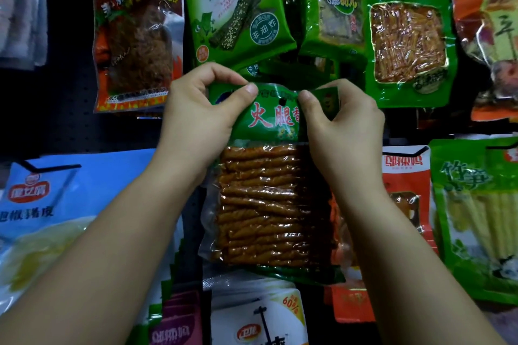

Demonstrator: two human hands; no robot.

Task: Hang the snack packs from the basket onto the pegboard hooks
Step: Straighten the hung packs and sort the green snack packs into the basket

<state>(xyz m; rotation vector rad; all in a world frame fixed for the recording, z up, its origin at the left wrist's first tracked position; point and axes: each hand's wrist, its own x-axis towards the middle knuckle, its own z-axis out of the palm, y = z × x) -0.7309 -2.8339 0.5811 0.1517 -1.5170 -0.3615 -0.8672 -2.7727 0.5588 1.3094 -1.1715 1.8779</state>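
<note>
Both hands — left hand (pixel 200 117) and right hand (pixel 340 123) — pinch the top corners of the green snack pack (pixel 266 199), which hangs below their fingers — before the pegboard (pixel 70 126).

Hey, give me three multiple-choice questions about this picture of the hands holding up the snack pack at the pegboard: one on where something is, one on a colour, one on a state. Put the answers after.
1. Where does the blue pack hang?
A. lower left of the held pack
B. upper right
C. straight above it

2. What colour is the header of the held pack?
A. blue
B. green
C. white

3. How is the held pack being held?
A. one hand only
B. lying flat on open palms
C. left hand and right hand both pinch its top edge

Answers:
1. A: it shows at the lower left of the view, below a black hook.
2. B: the top strip with the hang hole is green with red characters.
3. C: thumb and fingers of each hand grip the header on either side of the hole.
</note>
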